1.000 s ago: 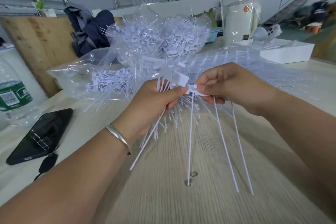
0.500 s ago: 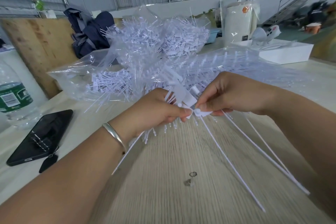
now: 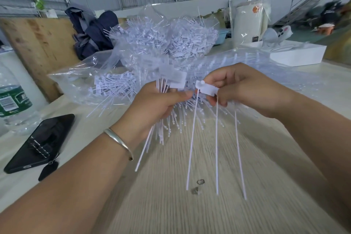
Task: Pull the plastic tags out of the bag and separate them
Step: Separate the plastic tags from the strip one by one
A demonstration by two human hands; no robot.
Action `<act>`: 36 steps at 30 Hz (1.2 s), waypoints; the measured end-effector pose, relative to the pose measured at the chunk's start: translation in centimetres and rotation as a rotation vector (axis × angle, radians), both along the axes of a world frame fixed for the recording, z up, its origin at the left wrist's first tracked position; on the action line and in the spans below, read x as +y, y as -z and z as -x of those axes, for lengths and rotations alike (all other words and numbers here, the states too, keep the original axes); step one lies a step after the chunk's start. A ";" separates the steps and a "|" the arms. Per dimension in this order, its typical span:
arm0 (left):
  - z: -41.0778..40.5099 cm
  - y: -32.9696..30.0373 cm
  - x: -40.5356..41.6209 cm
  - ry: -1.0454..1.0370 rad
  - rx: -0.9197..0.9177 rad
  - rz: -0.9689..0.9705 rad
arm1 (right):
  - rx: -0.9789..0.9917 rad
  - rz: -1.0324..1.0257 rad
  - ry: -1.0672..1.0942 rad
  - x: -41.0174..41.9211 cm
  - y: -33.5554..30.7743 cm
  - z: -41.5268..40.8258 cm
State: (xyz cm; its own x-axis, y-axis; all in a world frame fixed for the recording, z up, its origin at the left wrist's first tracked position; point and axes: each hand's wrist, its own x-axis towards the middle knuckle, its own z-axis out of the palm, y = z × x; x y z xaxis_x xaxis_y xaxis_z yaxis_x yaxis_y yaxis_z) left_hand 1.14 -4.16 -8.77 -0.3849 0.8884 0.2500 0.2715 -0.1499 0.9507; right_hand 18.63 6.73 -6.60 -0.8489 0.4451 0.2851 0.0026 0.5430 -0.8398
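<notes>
At mid-frame the right hand (image 3: 245, 89) pinches a few separated tags (image 3: 207, 88) by their flat white heads, thumb and fingers curled onto them, thin tails hanging toward the wooden table (image 3: 190, 211). Just left, the left hand (image 3: 157, 104) grips a bundle of tags (image 3: 174, 80), fingers wrapped round the stems, heads fanned above. Behind both, the clear plastic bag (image 3: 79, 80) lies open with many tags. A black phone (image 3: 40, 142) lies at lower left, a water bottle (image 3: 11, 99) at the left edge.

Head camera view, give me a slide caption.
Left hand grips a tag bundle while right hand holds separated tags.
</notes>
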 end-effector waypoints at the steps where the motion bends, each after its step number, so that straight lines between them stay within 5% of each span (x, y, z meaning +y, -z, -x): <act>1: -0.2 0.1 0.0 0.009 -0.004 0.005 | 0.013 -0.008 -0.007 0.1 0.0 0.0; 12: -0.9 -0.1 -0.1 0.016 -0.072 0.039 | 0.086 -0.093 0.069 -0.2 0.5 0.4; 16: -0.7 0.3 -0.1 0.058 0.044 0.022 | 0.083 -0.106 0.074 -0.2 0.7 0.4; 36: -0.8 0.6 0.3 0.037 -0.080 -0.013 | 0.197 0.108 0.097 0.5 0.7 0.3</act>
State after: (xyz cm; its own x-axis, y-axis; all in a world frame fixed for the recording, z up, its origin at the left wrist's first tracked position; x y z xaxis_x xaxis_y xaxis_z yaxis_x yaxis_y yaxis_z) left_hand 1.94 -3.90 -9.33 -0.3712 0.8993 0.2311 0.1891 -0.1704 0.9671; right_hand 18.29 7.26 -7.25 -0.7332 0.5589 0.3874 -0.1191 0.4553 -0.8823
